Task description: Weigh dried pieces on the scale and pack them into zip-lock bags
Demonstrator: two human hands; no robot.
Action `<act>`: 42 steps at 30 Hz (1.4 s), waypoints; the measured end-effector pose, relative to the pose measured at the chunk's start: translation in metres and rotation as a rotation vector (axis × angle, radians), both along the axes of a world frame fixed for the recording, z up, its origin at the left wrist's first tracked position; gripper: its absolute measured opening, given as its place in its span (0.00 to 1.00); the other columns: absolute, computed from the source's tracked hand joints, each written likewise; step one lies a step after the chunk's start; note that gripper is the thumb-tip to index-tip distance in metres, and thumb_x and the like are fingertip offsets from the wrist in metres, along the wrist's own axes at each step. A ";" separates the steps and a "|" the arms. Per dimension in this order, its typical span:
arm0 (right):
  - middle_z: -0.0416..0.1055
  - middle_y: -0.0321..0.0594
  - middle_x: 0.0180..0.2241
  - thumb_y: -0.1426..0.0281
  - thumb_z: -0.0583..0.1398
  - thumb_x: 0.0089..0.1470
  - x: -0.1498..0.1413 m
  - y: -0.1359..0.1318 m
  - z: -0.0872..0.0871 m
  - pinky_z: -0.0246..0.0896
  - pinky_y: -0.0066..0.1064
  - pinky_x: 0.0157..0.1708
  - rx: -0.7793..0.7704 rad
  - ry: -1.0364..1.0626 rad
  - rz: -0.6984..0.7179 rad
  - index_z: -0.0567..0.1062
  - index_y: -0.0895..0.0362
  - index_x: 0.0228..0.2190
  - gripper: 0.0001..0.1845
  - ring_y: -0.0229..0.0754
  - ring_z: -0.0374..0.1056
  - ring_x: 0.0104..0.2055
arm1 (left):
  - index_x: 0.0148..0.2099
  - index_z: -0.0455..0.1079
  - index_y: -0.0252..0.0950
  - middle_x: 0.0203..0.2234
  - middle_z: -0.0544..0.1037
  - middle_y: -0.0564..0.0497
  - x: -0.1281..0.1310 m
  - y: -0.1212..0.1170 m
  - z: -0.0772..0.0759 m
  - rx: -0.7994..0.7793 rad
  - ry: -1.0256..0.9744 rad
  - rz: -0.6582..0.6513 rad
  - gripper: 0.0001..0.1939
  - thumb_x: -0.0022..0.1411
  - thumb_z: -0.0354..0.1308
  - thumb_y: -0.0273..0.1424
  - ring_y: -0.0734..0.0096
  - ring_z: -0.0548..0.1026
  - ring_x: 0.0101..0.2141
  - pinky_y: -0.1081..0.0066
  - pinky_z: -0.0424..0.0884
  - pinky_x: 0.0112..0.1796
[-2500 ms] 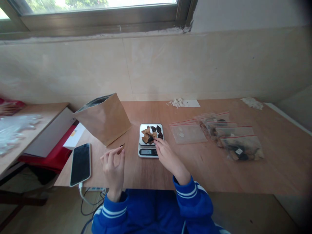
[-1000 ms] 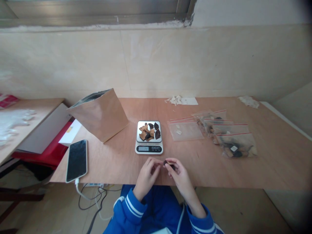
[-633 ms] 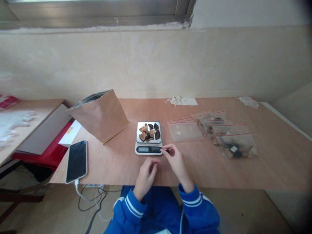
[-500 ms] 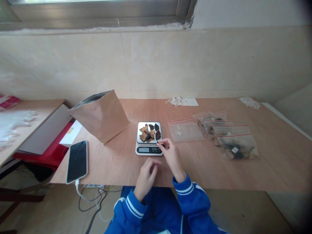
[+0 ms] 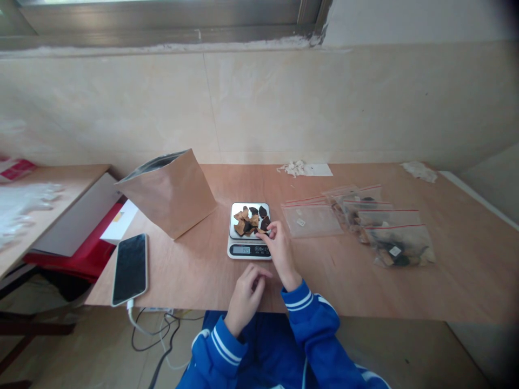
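A: Right hand (image 5: 279, 249), what was it doing?

B: It was over the near right corner of the small digital scale (image 5: 250, 233), fingertips pinched together at the edge of the pile of dried pieces (image 5: 252, 220) on the scale's steel plate. Whether a piece sat between the fingers, I could not tell; too small.

A: Left hand (image 5: 246, 294)?

B: It rested on the wooden table (image 5: 194, 270) near the front edge, fingers loosely curled, holding nothing I could see. It was well short of the scale.

A: Pieces?

B: They were brown and black chips heaped on the plate, and the display below was lit, digits unreadable.

A: What else was around?

B: A brown paper bag (image 5: 170, 192) stood open, tilted, left of the scale. A phone (image 5: 130, 268) lay face up at the left front corner with a cable (image 5: 140, 327) hanging off. Clear zip bags (image 5: 360, 221) with red seals lay right of the scale, the nearest one (image 5: 312, 220) just beside it and almost empty, the far ones holding dark pieces. White scraps (image 5: 295, 169) lay by the wall. Both sleeves were blue with white stripes.
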State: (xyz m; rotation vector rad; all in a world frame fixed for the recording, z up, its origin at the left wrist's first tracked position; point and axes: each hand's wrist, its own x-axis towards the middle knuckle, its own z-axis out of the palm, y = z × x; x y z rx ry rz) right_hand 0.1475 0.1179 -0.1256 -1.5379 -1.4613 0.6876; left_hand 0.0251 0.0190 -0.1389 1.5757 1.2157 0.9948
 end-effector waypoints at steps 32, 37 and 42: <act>0.70 0.48 0.35 0.50 0.53 0.60 0.108 -0.002 -0.043 0.61 0.43 0.44 0.199 -0.464 -0.085 0.75 0.57 0.32 0.24 0.51 0.66 0.40 | 0.39 0.73 0.35 0.35 0.74 0.48 -0.004 -0.001 0.004 0.017 -0.017 0.003 0.12 0.66 0.48 0.26 0.68 0.71 0.35 0.70 0.65 0.37; 0.71 0.49 0.33 0.50 0.51 0.61 0.111 0.001 -0.040 0.61 0.42 0.41 0.188 -0.422 -0.073 0.77 0.57 0.29 0.27 0.50 0.67 0.38 | 0.39 0.73 0.36 0.34 0.73 0.48 -0.004 0.000 0.003 0.025 -0.011 0.003 0.12 0.66 0.47 0.27 0.68 0.71 0.36 0.70 0.65 0.38; 0.74 0.50 0.32 0.47 0.50 0.59 0.113 -0.011 -0.007 0.63 0.41 0.39 0.236 -0.318 -0.178 0.75 0.58 0.29 0.29 0.50 0.70 0.36 | 0.40 0.74 0.36 0.34 0.73 0.48 -0.005 0.001 0.001 0.002 -0.021 0.008 0.12 0.66 0.48 0.27 0.69 0.71 0.34 0.70 0.65 0.37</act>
